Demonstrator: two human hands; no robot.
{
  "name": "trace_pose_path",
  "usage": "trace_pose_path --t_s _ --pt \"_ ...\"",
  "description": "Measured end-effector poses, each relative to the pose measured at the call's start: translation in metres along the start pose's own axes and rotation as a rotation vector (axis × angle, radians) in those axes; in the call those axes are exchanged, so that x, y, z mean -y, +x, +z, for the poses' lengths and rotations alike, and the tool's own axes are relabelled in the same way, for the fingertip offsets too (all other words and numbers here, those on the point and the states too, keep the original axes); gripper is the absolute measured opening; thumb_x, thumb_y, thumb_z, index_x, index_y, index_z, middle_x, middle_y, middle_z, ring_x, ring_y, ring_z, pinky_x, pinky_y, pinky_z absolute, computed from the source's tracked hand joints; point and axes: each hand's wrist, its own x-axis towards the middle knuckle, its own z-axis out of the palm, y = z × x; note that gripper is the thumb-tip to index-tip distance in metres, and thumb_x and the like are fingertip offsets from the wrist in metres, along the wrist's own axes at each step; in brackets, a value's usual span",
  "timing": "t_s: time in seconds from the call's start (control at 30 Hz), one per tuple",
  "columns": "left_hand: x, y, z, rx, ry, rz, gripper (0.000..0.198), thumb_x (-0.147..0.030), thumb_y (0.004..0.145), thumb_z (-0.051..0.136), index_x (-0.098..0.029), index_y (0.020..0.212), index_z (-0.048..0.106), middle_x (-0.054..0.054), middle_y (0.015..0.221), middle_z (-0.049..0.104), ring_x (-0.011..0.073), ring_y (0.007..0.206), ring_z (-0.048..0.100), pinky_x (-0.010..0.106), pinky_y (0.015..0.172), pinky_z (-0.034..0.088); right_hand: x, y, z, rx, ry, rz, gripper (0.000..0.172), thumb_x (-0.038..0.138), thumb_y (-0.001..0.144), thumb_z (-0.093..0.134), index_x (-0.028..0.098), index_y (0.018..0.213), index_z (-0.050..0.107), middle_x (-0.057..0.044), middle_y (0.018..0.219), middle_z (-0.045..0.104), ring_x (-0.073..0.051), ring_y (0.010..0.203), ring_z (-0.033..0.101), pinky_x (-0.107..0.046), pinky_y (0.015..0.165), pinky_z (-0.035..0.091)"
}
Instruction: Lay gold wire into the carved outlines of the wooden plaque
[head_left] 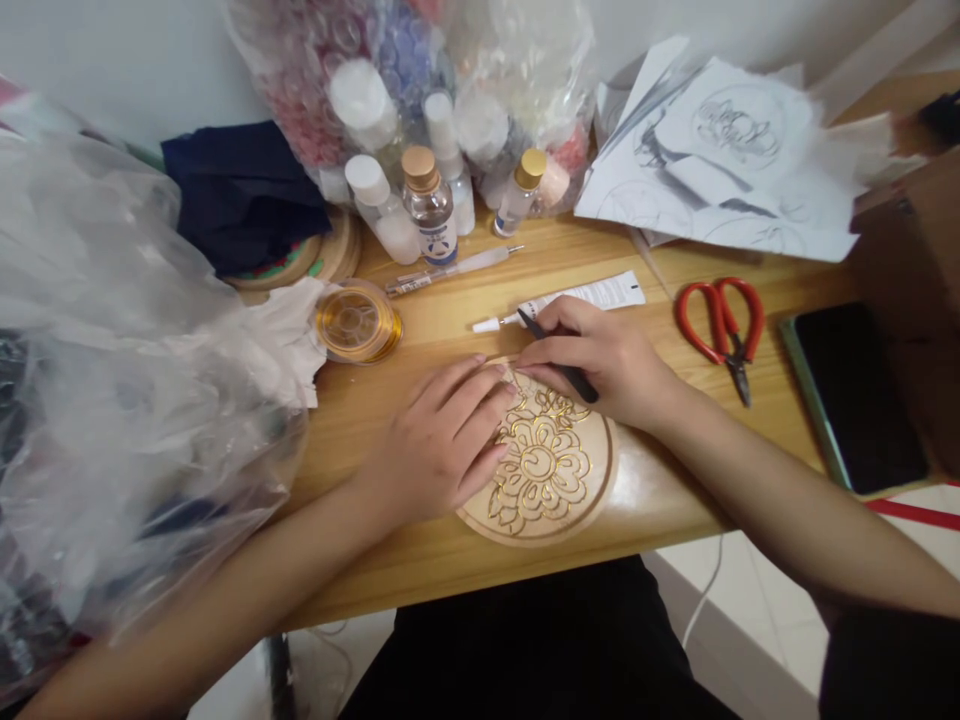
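A round wooden disc [570, 480] with a gold wire flower pattern lies near the table's front edge. My left hand [442, 440] rests flat on its left part, fingers stretched out and pressing on the pattern. My right hand [600, 355] is closed on a thin black tool [559, 358], likely tweezers, whose tip meets the disc's top edge beside my left fingertips. A white glue tube [577, 298] lies just behind my right hand.
A spool of gold wire [358, 322] sits left of the hands. Red scissors [721, 325] and a dark phone [855, 395] lie to the right. Small bottles [429, 205], bagged beads, drawing papers [720, 160] stand behind. Crumpled plastic bags [112, 380] fill the left.
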Motion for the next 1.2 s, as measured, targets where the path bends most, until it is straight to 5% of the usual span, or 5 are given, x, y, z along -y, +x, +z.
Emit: trace_pose_path --t_s 1.2 --pt "0.0002 -0.0032 0.0040 -0.015 0.013 -0.021 0.032 -0.029 0.092 0.050 -0.015 0.119 0.057 0.016 0.133 0.051 0.0326 0.127 0.046 0.050 0.103 0.045 -0.0037 0.0094 0.0018 0.052 0.027 -0.141 0.011 0.023 0.091 0.058 0.017 0.095 0.065 -0.005 0.090 0.051 -0.014 0.084 0.055 -0.027 0.070 0.050"
